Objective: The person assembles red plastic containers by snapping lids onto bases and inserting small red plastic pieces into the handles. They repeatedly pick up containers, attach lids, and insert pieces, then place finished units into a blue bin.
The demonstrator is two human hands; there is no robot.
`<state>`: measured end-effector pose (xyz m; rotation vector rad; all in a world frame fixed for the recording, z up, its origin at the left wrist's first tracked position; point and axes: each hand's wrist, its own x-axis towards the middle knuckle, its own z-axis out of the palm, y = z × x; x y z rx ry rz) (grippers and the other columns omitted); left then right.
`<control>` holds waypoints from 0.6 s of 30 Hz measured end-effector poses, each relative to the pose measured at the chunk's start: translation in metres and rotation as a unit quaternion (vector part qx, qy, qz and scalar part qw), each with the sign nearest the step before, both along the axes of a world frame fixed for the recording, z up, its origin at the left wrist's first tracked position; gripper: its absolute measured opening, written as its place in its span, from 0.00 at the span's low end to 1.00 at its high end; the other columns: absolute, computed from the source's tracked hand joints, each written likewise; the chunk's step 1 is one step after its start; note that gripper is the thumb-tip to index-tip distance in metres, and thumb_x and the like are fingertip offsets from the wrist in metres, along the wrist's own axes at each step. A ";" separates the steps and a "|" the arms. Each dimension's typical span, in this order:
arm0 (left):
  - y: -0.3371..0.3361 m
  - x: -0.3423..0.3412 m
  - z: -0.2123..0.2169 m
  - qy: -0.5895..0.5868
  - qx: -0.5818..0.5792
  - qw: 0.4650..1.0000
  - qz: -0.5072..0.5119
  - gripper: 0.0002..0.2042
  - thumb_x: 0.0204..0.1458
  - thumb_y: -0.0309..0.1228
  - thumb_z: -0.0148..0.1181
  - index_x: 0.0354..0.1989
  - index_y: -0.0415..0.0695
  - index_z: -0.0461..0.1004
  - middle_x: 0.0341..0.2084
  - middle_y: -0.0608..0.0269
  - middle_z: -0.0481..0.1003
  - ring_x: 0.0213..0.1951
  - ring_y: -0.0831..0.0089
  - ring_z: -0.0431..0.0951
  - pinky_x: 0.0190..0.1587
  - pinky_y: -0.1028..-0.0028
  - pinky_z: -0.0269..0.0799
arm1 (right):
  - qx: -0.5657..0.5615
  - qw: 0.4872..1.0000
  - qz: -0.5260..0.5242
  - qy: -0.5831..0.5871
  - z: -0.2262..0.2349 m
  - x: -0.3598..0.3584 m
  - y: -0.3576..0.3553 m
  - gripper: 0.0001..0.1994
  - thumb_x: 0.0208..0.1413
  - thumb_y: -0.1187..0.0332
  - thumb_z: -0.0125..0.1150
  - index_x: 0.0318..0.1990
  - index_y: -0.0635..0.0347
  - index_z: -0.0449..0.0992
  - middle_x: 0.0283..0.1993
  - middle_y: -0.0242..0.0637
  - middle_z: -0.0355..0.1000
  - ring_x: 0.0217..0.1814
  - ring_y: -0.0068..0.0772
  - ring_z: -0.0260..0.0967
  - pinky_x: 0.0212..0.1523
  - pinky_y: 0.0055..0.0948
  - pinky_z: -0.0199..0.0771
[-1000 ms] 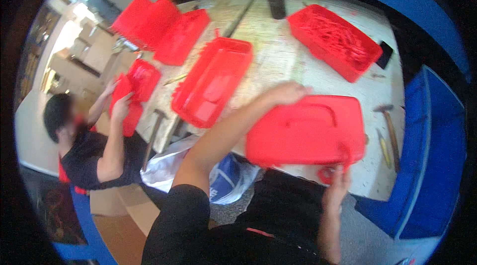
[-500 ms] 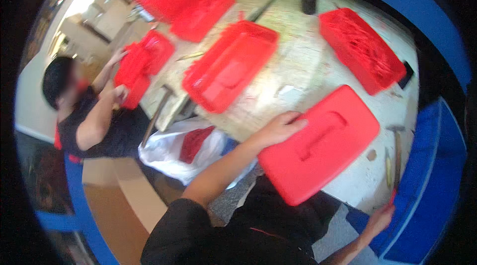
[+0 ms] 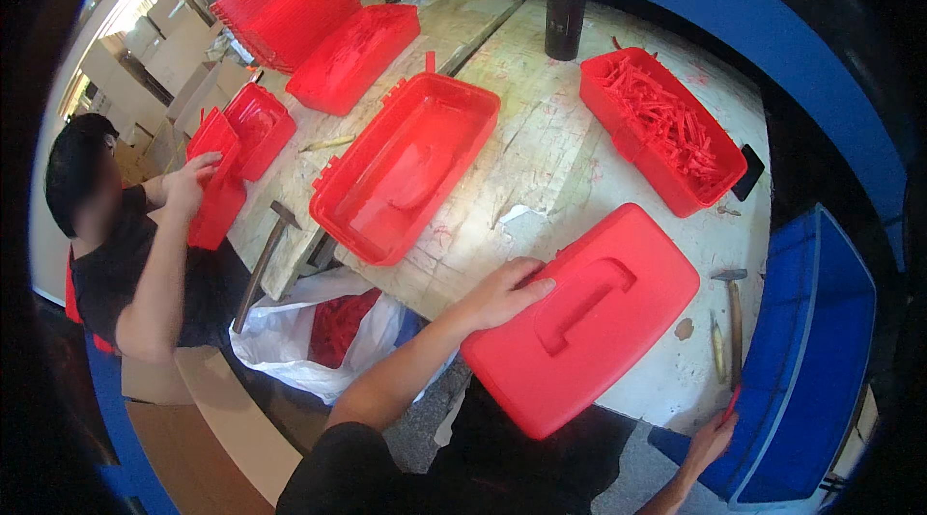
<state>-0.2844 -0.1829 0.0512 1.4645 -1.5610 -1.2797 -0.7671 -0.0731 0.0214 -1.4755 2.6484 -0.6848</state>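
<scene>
My left hand [image 3: 512,295] grips the far left edge of a red plastic box lid [image 3: 628,298], thumb on top and fingers curled out of sight underneath. The lid has a recessed handle and lies tilted at the table's near edge; whatever is below it is hidden. At the lower right, my right hand [image 3: 711,442] is closed on a thin red piece [image 3: 732,401], beside the blue crate. Just above that hand lie a hammer [image 3: 736,322] and a slim yellowish tool [image 3: 717,349]. An open red box [image 3: 473,114] stands beyond my left hand.
A red box of plastic scraps [image 3: 618,143], a phone [image 3: 748,173] and a dark bottle [image 3: 565,13] are at the right back. The blue crate [image 3: 821,322] borders the table. At left, a co-worker [image 3: 145,254] handles red boxes, near another hammer [image 3: 266,259] and a white bag [image 3: 280,351].
The view has shifted, so the table things sit differently in it. My left hand still grips the lid, and my right hand stays by the crate. The co-worker's hands have moved on their red box.
</scene>
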 end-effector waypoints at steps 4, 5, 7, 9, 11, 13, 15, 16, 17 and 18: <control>0.008 0.000 0.010 0.003 0.010 1.000 0.014 0.26 0.63 0.46 0.55 0.59 0.34 0.70 0.55 0.47 0.72 0.59 0.60 0.70 0.62 0.66 0.63 | 0.000 1.000 0.000 0.004 0.005 -0.003 0.011 0.13 0.64 0.69 0.50 0.49 0.69 0.71 0.45 0.64 0.73 0.45 0.64 0.70 0.46 0.47 0.69; 0.009 0.000 0.014 0.011 -0.007 1.000 0.018 0.26 0.62 0.46 0.56 0.59 0.35 0.70 0.55 0.48 0.72 0.59 0.61 0.71 0.62 0.66 0.63 | 0.013 1.000 0.000 -0.011 0.007 -0.001 0.012 0.14 0.64 0.68 0.49 0.51 0.69 0.71 0.44 0.64 0.73 0.44 0.65 0.71 0.45 0.47 0.69; 0.008 0.000 0.018 0.014 0.009 0.999 0.045 0.26 0.61 0.47 0.56 0.56 0.34 0.72 0.52 0.45 0.73 0.57 0.58 0.72 0.60 0.65 0.65 | 0.018 0.999 0.008 -0.040 0.012 0.006 0.015 0.16 0.64 0.67 0.49 0.54 0.69 0.71 0.41 0.64 0.74 0.42 0.65 0.72 0.41 0.49 0.70; 0.007 -0.005 0.019 0.019 0.010 0.998 0.062 0.25 0.61 0.47 0.56 0.54 0.34 0.73 0.50 0.44 0.74 0.55 0.57 0.73 0.59 0.65 0.66 | 0.037 0.998 0.001 -0.045 0.018 0.014 0.016 0.12 0.64 0.68 0.49 0.48 0.67 0.71 0.38 0.62 0.74 0.39 0.64 0.72 0.38 0.50 0.69; 0.008 -0.016 0.018 0.020 0.012 0.998 0.067 0.25 0.61 0.46 0.56 0.53 0.34 0.74 0.49 0.46 0.75 0.54 0.59 0.74 0.59 0.66 0.66 | 0.057 0.997 0.012 -0.043 0.025 0.021 0.015 0.09 0.63 0.68 0.50 0.43 0.65 0.71 0.36 0.59 0.73 0.38 0.64 0.72 0.35 0.52 0.69; 0.014 -0.034 0.015 -0.021 -0.020 0.996 0.079 0.22 0.63 0.41 0.56 0.56 0.35 0.72 0.52 0.55 0.75 0.56 0.68 0.72 0.61 0.71 0.64 | 0.085 0.993 0.078 0.030 0.036 0.028 0.014 0.09 0.62 0.70 0.53 0.45 0.65 0.71 0.41 0.57 0.72 0.41 0.62 0.71 0.37 0.53 0.70; 0.035 -0.061 0.012 0.035 -0.031 0.991 0.125 0.21 0.65 0.41 0.54 0.55 0.35 0.73 0.51 0.56 0.76 0.54 0.70 0.73 0.59 0.72 0.65 | 0.046 0.997 0.063 0.001 0.051 0.038 0.010 0.10 0.62 0.74 0.52 0.49 0.68 0.71 0.54 0.61 0.71 0.54 0.62 0.70 0.52 0.50 0.73; 0.046 -0.067 0.014 0.021 0.018 0.992 0.123 0.21 0.65 0.41 0.54 0.55 0.35 0.73 0.50 0.56 0.76 0.53 0.71 0.73 0.58 0.72 0.66 | -0.013 0.992 0.098 0.082 0.059 0.046 0.009 0.14 0.61 0.75 0.53 0.53 0.69 0.71 0.58 0.60 0.70 0.59 0.62 0.68 0.60 0.48 0.70; 0.051 -0.070 0.016 0.007 0.051 0.992 0.115 0.21 0.65 0.42 0.53 0.54 0.35 0.73 0.49 0.57 0.77 0.52 0.72 0.74 0.57 0.71 0.67 | -0.075 0.989 0.123 -0.020 0.065 0.058 0.007 0.15 0.62 0.75 0.53 0.56 0.68 0.70 0.57 0.57 0.71 0.59 0.56 0.70 0.59 0.45 0.71; 0.052 -0.067 0.020 -0.025 0.111 0.988 0.101 0.21 0.66 0.42 0.52 0.53 0.35 0.74 0.48 0.57 0.77 0.50 0.72 0.74 0.57 0.71 0.68 | -0.038 0.967 0.095 -0.231 0.071 0.072 0.004 0.15 0.64 0.74 0.52 0.56 0.67 0.70 0.57 0.55 0.72 0.59 0.48 0.72 0.56 0.42 0.72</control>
